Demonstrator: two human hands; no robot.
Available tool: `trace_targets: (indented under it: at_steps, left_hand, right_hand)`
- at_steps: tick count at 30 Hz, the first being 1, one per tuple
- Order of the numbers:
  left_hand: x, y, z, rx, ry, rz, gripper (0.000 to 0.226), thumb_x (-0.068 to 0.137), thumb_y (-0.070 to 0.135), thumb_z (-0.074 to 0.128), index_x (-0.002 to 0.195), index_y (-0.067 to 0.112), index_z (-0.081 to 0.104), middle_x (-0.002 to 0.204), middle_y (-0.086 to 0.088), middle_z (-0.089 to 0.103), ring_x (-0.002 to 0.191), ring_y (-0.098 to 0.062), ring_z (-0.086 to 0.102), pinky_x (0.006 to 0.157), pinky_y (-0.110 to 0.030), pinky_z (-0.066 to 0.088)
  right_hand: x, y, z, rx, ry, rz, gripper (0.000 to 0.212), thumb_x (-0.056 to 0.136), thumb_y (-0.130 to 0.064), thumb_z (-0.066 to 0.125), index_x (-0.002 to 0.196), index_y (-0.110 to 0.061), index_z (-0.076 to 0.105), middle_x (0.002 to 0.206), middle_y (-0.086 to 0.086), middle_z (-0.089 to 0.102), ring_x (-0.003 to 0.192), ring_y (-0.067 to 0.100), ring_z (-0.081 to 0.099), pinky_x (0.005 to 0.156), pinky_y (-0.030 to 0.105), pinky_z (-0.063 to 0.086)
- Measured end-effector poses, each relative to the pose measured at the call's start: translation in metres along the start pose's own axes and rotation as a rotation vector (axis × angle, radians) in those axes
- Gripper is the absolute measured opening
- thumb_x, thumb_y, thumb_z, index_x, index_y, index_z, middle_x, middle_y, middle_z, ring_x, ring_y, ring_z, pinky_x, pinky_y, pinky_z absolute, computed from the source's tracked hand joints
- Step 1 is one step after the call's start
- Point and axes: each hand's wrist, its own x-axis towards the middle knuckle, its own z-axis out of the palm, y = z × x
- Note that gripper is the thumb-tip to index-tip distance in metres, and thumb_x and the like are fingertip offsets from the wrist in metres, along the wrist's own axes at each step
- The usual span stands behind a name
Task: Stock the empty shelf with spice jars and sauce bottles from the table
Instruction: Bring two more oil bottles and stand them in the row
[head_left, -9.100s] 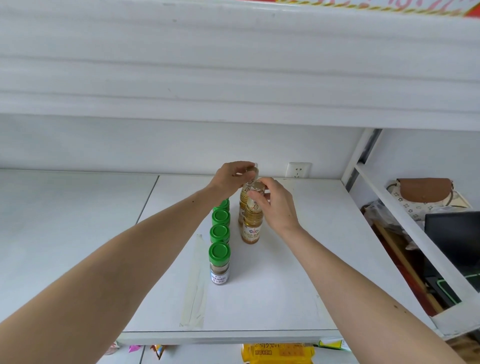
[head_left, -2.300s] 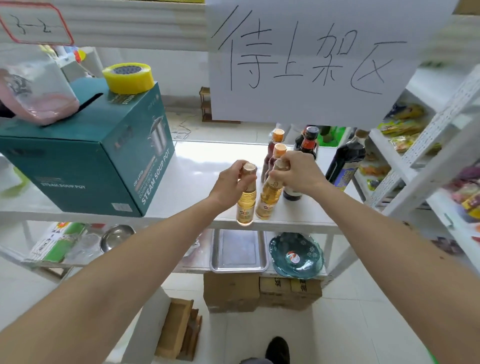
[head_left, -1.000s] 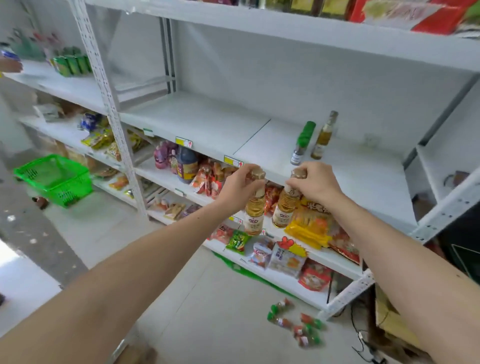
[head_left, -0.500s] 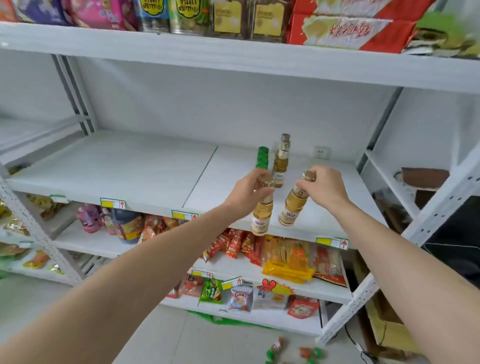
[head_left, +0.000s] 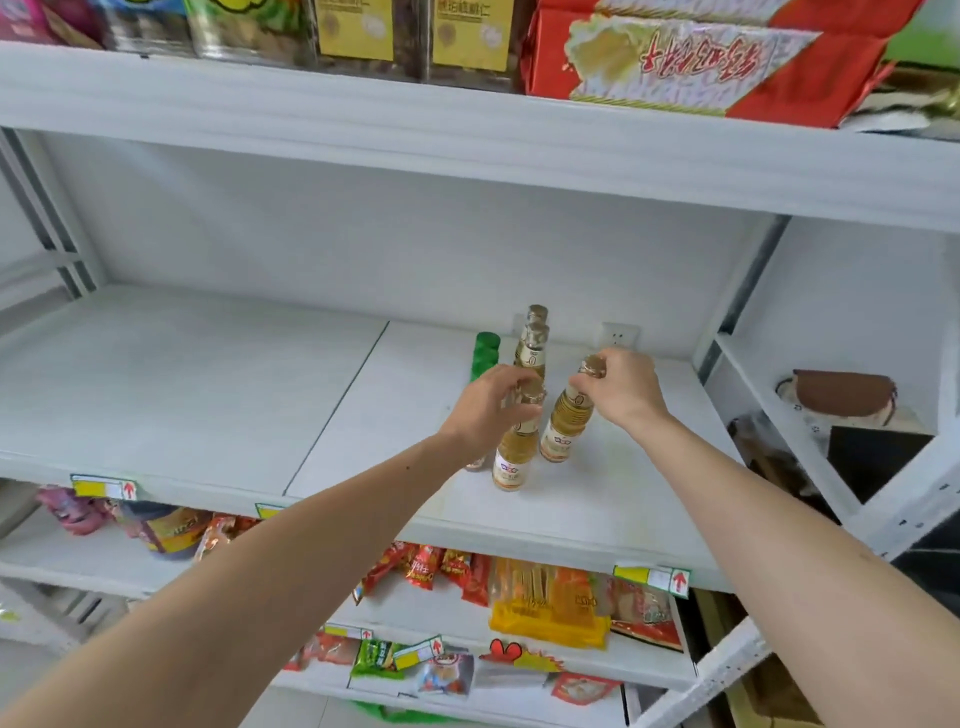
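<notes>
My left hand (head_left: 488, 405) grips the top of an amber sauce bottle (head_left: 514, 457) over the white shelf (head_left: 208, 395). My right hand (head_left: 621, 389) pinches the gold cap of a second amber bottle (head_left: 566, 426), which leans slightly. Both bottles are at or just above the shelf board, right of its middle seam. Behind them stand two more amber bottles (head_left: 532, 348) in a line. A row of green-capped spice jars (head_left: 487, 351) stands to their left, mostly hidden behind my left hand.
The shelf above (head_left: 467, 140) carries boxes and a red packet (head_left: 701, 57). Snack packets (head_left: 545, 597) fill the lower shelves. A wall socket (head_left: 619, 335) sits at the back. A brown bag (head_left: 844, 395) lies in the right bay past the upright (head_left: 737, 306).
I have stepped closer to the shelf. Both hands have carried the two amber bottles forward over the shelf board, lowering them in front of the standing bottles.
</notes>
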Motion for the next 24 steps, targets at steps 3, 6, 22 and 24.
trace_targets:
  at_steps: [3, 6, 22, 24]
  left_hand:
    - [0.021, -0.004, 0.006, 0.007, 0.028, -0.019, 0.035, 0.084, 0.007, 0.069, 0.119, 0.008, 0.062, 0.113, -0.008, 0.062, 0.102, -0.022, 0.056, 0.092, -0.033, 0.046]
    - [0.036, -0.011, 0.013, 0.059, 0.032, -0.022, 0.032, 0.083, 0.009, 0.070, 0.114, 0.007, 0.064, 0.110, -0.013, 0.063, 0.099, -0.026, 0.058, 0.090, -0.037, 0.047]
    - [0.068, -0.036, 0.011, -0.042, -0.034, -0.087, 0.047, 0.079, 0.027, 0.077, 0.122, 0.022, 0.060, 0.108, 0.005, 0.066, 0.100, -0.013, 0.062, 0.092, -0.031, 0.053]
    - [0.068, -0.037, 0.009, -0.054, -0.054, -0.087, 0.050, 0.078, 0.029, 0.079, 0.123, 0.023, 0.059, 0.110, 0.006, 0.065, 0.103, -0.011, 0.061, 0.094, -0.028, 0.051]
  right_hand:
    - [0.028, 0.005, 0.007, -0.038, -0.048, -0.033, 0.028, 0.081, -0.030, 0.074, 0.081, -0.010, 0.056, 0.088, 0.009, 0.061, 0.078, 0.026, 0.057, 0.063, 0.028, 0.038]
    - [0.049, 0.011, 0.013, -0.076, -0.087, -0.049, 0.029, 0.081, -0.031, 0.074, 0.085, -0.008, 0.058, 0.089, 0.009, 0.061, 0.079, 0.026, 0.056, 0.062, 0.028, 0.038]
    - [0.074, 0.021, 0.028, -0.061, -0.171, 0.005, 0.023, 0.081, -0.030, 0.073, 0.076, -0.013, 0.058, 0.079, 0.002, 0.062, 0.073, 0.021, 0.061, 0.053, 0.026, 0.040]
    - [0.072, 0.021, 0.028, -0.071, -0.164, -0.011, 0.025, 0.080, -0.033, 0.071, 0.074, -0.017, 0.052, 0.079, 0.002, 0.060, 0.073, 0.022, 0.059, 0.049, 0.025, 0.032]
